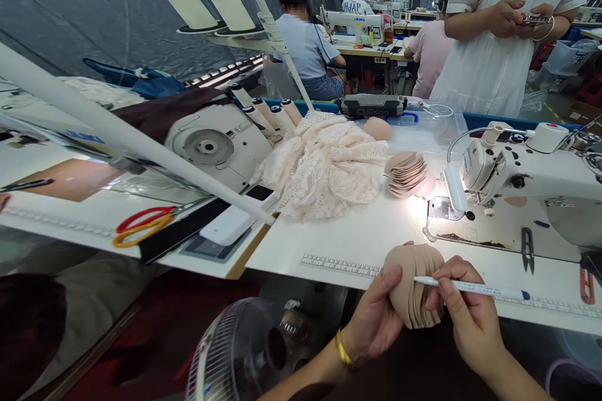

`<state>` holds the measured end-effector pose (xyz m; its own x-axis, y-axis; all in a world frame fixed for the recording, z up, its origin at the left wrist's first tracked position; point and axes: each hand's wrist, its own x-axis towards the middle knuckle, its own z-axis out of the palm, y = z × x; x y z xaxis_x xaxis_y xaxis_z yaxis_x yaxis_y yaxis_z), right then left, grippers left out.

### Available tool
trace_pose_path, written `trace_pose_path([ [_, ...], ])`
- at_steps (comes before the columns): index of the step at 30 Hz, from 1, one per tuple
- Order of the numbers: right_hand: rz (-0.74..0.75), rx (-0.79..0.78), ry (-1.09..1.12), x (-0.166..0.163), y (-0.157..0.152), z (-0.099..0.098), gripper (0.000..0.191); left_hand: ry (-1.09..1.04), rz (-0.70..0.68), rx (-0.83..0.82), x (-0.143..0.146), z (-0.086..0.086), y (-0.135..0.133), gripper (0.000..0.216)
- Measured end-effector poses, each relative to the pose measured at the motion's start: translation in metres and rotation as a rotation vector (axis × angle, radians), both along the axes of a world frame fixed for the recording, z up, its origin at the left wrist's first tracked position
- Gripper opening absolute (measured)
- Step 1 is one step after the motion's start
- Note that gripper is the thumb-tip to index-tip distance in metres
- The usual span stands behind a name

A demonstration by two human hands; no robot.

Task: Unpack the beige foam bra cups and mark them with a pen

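Her left hand (376,319) gripped the pad stack (416,285); right fingers (444,291) pinched the pen (475,289), best kept steady against the top pad.

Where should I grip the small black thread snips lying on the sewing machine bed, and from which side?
Pinch the thread snips across the joined upper end, coming from above. They lie flat, blades pointing toward the table edge, with bare surface on both sides for the fingers.
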<state>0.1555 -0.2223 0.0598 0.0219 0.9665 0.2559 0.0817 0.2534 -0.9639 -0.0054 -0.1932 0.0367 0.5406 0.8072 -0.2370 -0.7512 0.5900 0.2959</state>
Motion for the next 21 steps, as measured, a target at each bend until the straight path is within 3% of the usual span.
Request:
trace_pose_path([
  [10, -0.008, 0.012, 0.082, 0.0009, -0.0014, 0.0017, 0.017, -0.047, -0.030, 0.089, 0.0005, 0.0045, 0.0011, 0.036],
  [15, -0.013, 0.007, 0.022, -0.0010, -0.0010, 0.0011, 0.019, -0.053, -0.001, 0.078, -0.0001, 0.0028, 0.0011, 0.034],
  [21, 0.033, 0.120, -0.073, -0.0033, 0.0005, 0.0033, 0.014, -0.002, 0.014, 0.071, 0.0002, 0.0026, -0.0003, 0.041],
])
